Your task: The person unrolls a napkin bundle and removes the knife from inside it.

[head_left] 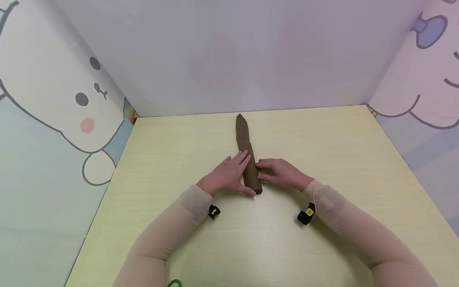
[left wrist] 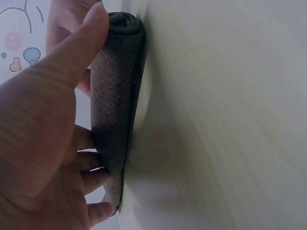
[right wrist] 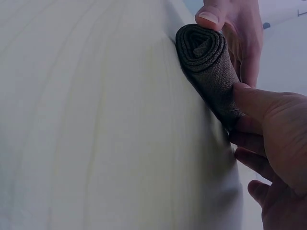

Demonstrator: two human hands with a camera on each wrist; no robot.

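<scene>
A brown cloth [head_left: 252, 177], rolled into a long narrow tube, lies on the table pointing away from me; its far end tapers to a flat folded tip. In the right wrist view the near end of the rolled cloth [right wrist: 204, 48] shows spiral layers. My left hand [head_left: 229, 173] rests across the roll from the left, fingers extended over its top and thumb at the near end. From the right, my right hand [head_left: 281, 172] touches the roll's side with thumb and fingertips. In the right wrist view its thumb [right wrist: 254, 101] lies against the cloth, other fingers spread lower along it.
The pale wood-grain table [head_left: 172, 151] meets a plain back wall [head_left: 215, 56], with cartoon-printed panels [head_left: 43, 167] at the sides. Black wrist straps [head_left: 306, 214] sit at both cuffs. A small green loop [head_left: 174, 282] shows at the bottom edge.
</scene>
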